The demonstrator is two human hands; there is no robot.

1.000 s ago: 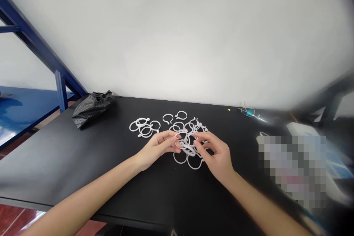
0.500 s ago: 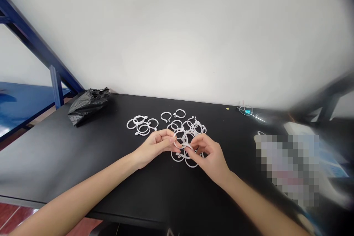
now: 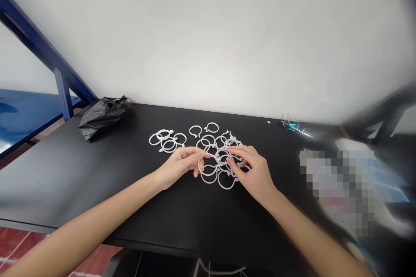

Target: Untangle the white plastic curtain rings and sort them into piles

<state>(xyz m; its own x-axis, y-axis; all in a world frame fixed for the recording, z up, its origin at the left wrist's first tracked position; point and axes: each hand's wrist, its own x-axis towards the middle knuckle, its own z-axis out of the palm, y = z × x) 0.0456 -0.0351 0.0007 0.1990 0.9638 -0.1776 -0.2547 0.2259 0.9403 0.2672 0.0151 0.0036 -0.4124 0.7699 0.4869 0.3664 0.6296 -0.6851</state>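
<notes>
My left hand [image 3: 182,162] pinches a white plastic curtain ring [image 3: 207,175] between thumb and fingers, just above the table. Like the others, it is a thin hoop with small knobbed ends. Over the right side of a loose pile of the same rings [image 3: 226,188] is my right hand [image 3: 251,171]. Its thumb and forefinger are apart, close to rings in the pile, and its other fingers are partly hidden. A smaller cluster of rings [image 3: 168,151] lies left of the pile. Two single rings [image 3: 195,127] rest behind it.
On the black table [image 3: 156,229], a crumpled black plastic bag [image 3: 104,116] lies at the back left. Glasses-like wire with a blue glint [image 3: 291,125] sits at the back right. Blurred plastic packaging [image 3: 386,181] is on the right. Blue metal framing [image 3: 63,95] stands at left.
My hands have moved apart slightly. My right thumb and forefinger have spread away from the ring they were at, while the left hand keeps a ring. The view has tilted down a little.
</notes>
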